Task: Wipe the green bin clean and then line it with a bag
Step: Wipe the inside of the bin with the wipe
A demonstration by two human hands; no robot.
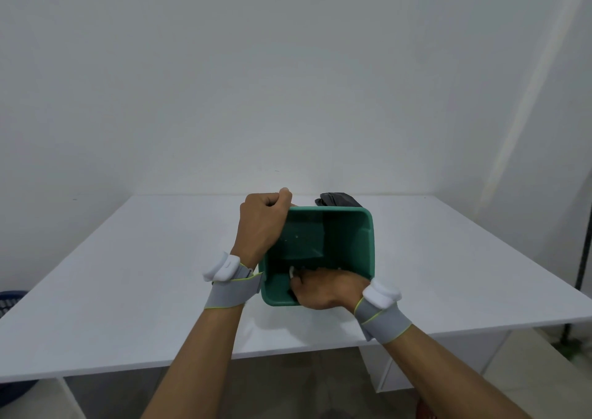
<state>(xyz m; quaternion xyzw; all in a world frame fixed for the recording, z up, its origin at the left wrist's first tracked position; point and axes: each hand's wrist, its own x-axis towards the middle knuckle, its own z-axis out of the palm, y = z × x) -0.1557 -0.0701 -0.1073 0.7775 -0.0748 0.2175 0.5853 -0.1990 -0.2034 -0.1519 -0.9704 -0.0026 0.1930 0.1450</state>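
Fingers of the left hand (pixel 264 218) curl over the far left rim of the green rectangular plastic bin (pixel 347 242), gripping it. Fingers of the right hand (pixel 323 289) reach inside the bin at its near wall, curled around a small white object (pixel 292 271) too hidden to identify. At centre frame, the bin sits on the white flat table (pixel 128 274), its opening tipped toward the viewer. Just behind the bin lies a folded black plastic bag (pixel 339 200). Both wrists carry grey straps with white sensor pods (pixel 224 268). At the lower left edge, a dark blue basket (pixel 11 300) is partly visible.
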